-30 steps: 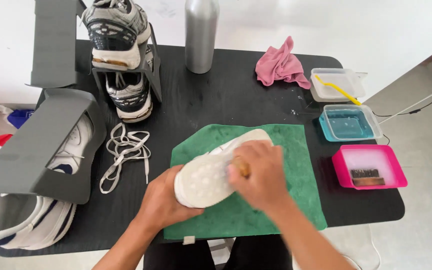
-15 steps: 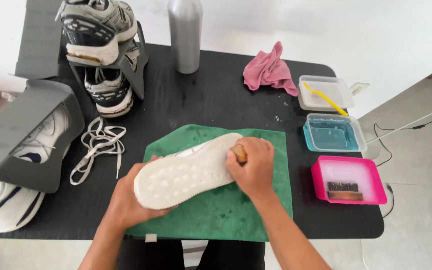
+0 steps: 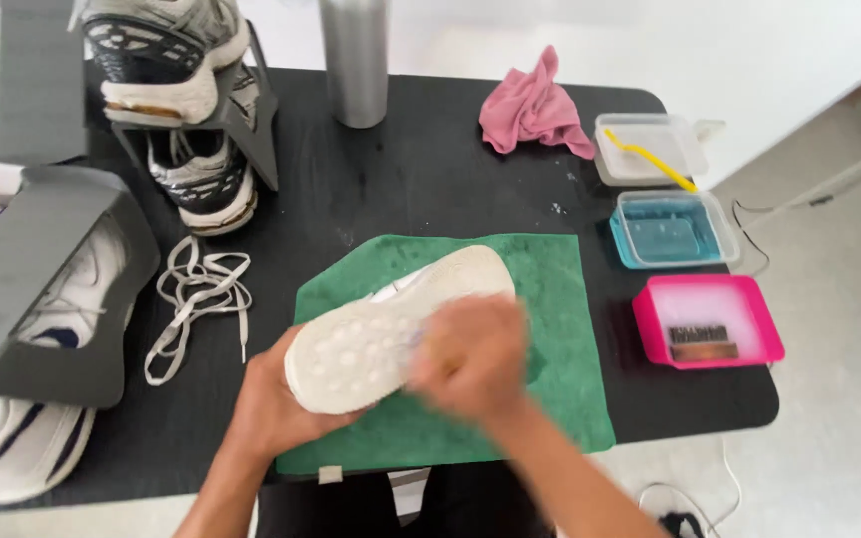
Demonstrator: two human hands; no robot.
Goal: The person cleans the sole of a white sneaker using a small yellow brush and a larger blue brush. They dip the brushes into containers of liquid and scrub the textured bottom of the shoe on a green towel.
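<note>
black table (image 3: 430, 189) | left hand (image 3: 271, 408) grip closed on white shoe (image 3: 391, 334) | right hand (image 3: 470, 359) blurred, grip unclear | pink tray (image 3: 650, 299) holds brush (image 3: 702, 342)

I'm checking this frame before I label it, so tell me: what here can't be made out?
Head view only:
- Right hand: motion-blurred; whatever it grips stays unseen.
- White shoe: sole up, upper hidden beneath; left hand covers the heel.
- Metal bottle: top cut by the frame edge.
- Brush in the pink tray: too small for detail.
- Sneakers at left: partly cropped.
</note>
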